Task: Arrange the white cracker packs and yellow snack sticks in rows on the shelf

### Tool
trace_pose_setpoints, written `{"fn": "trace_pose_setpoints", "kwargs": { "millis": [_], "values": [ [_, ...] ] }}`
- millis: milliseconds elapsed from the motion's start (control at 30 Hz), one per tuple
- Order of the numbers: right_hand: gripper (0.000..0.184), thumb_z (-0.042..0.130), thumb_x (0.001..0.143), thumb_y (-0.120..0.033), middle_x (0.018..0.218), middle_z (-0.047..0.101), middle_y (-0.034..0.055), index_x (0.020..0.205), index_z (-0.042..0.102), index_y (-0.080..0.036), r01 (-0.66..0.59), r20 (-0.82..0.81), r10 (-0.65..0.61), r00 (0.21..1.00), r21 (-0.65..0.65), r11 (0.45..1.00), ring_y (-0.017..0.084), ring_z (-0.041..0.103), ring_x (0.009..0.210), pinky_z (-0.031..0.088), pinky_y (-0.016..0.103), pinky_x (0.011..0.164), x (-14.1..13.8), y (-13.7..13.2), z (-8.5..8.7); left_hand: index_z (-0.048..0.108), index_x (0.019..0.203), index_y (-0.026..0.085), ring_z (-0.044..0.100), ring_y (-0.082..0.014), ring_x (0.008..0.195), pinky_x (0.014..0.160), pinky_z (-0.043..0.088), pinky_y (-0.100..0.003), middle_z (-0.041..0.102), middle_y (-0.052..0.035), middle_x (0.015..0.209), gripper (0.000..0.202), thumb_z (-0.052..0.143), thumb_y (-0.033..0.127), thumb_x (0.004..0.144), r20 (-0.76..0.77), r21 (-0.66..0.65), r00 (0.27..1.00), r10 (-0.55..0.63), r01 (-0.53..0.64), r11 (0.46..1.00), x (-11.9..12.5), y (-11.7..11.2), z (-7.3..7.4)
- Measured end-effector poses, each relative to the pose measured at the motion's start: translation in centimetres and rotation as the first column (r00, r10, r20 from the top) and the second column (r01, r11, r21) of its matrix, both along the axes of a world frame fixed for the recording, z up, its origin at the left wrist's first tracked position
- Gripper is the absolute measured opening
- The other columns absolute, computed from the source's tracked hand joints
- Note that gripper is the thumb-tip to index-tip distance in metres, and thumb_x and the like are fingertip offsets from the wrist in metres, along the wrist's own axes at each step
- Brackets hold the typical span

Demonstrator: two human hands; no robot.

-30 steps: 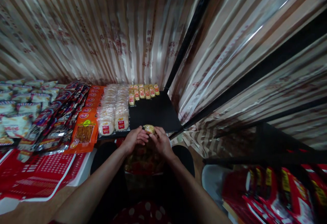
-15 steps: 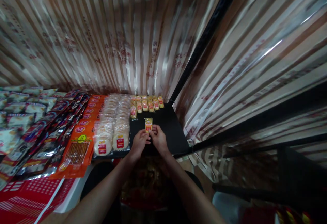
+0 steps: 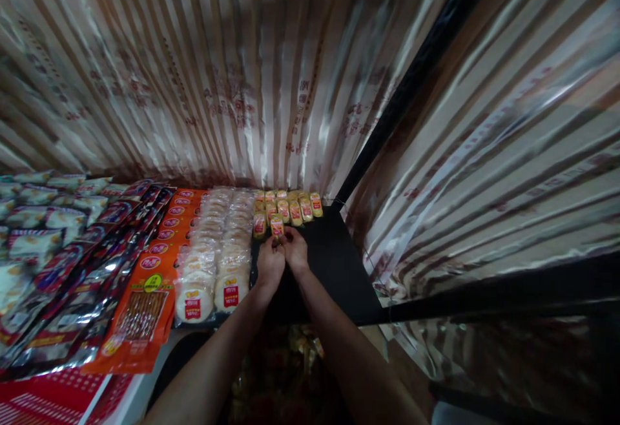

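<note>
A small yellow snack packet [image 3: 277, 223] with a red label is pinched at its near end between the fingers of both hands. My left hand [image 3: 270, 262] closes on its left side, and my right hand [image 3: 294, 248] grips from the right. The packet stands at the front of several matching yellow packets [image 3: 295, 212], grouped in rows at the back of the black shelf [image 3: 334, 276]. Just left of my left hand lie two columns of clear-wrapped round crackers [image 3: 231, 292] with red labels. My fingertips partly cover the packet's lower end.
Orange snack bags [image 3: 138, 318], dark shiny bags [image 3: 72, 328] and white bags [image 3: 33, 244] overlap toward the left. A red basket [image 3: 43, 402] sits below them. A black post [image 3: 387, 131] rises at the shelf's back right corner, before striped sheeting [image 3: 217, 89]. Dim yellow packets [image 3: 305, 354] lie below my forearms.
Both hands have moved forward with the packet, from the middle of the shelf up to the front of the yellow rows. The view has shifted slightly.
</note>
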State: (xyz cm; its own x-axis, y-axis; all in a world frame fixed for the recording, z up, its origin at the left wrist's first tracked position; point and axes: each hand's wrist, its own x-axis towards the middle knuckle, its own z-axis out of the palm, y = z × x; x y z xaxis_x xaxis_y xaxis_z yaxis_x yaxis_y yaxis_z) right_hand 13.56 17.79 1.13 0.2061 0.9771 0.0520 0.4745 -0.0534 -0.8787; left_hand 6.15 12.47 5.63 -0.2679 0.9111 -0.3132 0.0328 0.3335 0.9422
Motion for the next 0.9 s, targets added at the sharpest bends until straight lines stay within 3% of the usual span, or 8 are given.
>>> {"fn": "trace_pose_setpoints", "kwargs": {
  "millis": [67,133,267,400,533,900],
  "values": [
    [0.026,0.054,0.074,-0.030,0.088,0.067,0.0041,0.096,0.063,-0.019,0.020,0.024,-0.019,1.000,-0.027,0.999,0.016,0.062,0.077,0.049,0.030,0.077,-0.3,0.6,0.3,0.056,0.115,0.012,0.048,-0.0267,0.117,0.103,0.034,-0.035,0.055,-0.0145,0.121,0.041,0.050,0.014,0.074,-0.196,0.055,0.976,0.090,-0.081,0.995,0.0,0.0,0.2],
    [0.026,0.055,0.074,-0.030,0.088,0.068,0.0043,0.096,0.063,-0.019,0.032,0.046,-0.030,0.999,-0.046,0.998,0.017,0.062,0.078,0.048,0.030,0.078,-0.4,0.9,0.7,0.056,0.114,0.010,0.043,-0.0257,0.123,0.108,0.027,-0.033,0.049,-0.0155,0.128,0.041,0.048,0.011,0.074,-0.294,0.124,0.945,0.145,-0.113,0.986,0.0,0.0,0.2],
    [0.024,0.055,0.074,-0.031,0.087,0.067,0.0028,0.094,0.064,-0.021,0.052,0.067,-0.049,0.997,-0.039,0.998,0.016,0.061,0.079,0.047,0.030,0.078,-0.7,0.9,1.3,0.057,0.112,0.011,0.033,-0.0234,0.131,0.113,0.020,-0.032,0.042,-0.0127,0.137,0.039,0.045,0.009,0.074,-0.333,0.227,0.928,0.165,-0.091,0.970,-0.3,0.2,-0.4],
    [0.024,0.054,0.075,-0.033,0.086,0.067,0.0011,0.092,0.064,-0.020,0.037,0.048,-0.035,0.998,-0.032,0.999,0.015,0.060,0.077,0.047,0.027,0.077,-0.7,0.4,1.6,0.056,0.114,0.012,0.035,-0.0233,0.131,0.113,0.022,-0.037,0.045,-0.0120,0.136,0.040,0.043,0.010,0.076,-0.419,0.219,0.896,0.149,-0.059,0.974,-0.6,0.5,-1.4],
    [0.025,0.053,0.077,-0.034,0.087,0.066,0.0012,0.095,0.063,-0.019,0.010,0.034,-0.010,0.999,-0.015,1.000,0.014,0.059,0.077,0.046,0.026,0.078,-0.9,0.1,1.7,0.055,0.116,0.009,0.036,-0.0219,0.131,0.112,0.023,-0.036,0.044,-0.0139,0.137,0.040,0.041,0.011,0.078,-0.462,0.220,0.874,0.151,-0.051,0.974,-0.4,0.6,-2.0],
    [0.019,0.053,0.080,-0.031,0.085,0.064,-0.0015,0.097,0.055,-0.025,-0.006,0.226,0.034,0.974,-0.120,0.993,0.014,0.059,0.073,0.043,0.025,0.067,-1.7,-0.3,2.8,0.053,0.119,0.006,0.034,-0.0205,0.131,0.113,0.023,-0.034,0.043,-0.0143,0.138,0.043,0.039,0.010,0.079,-0.488,0.217,0.866,0.109,-0.001,0.976,-0.8,0.2,-1.9]
  ]
}}
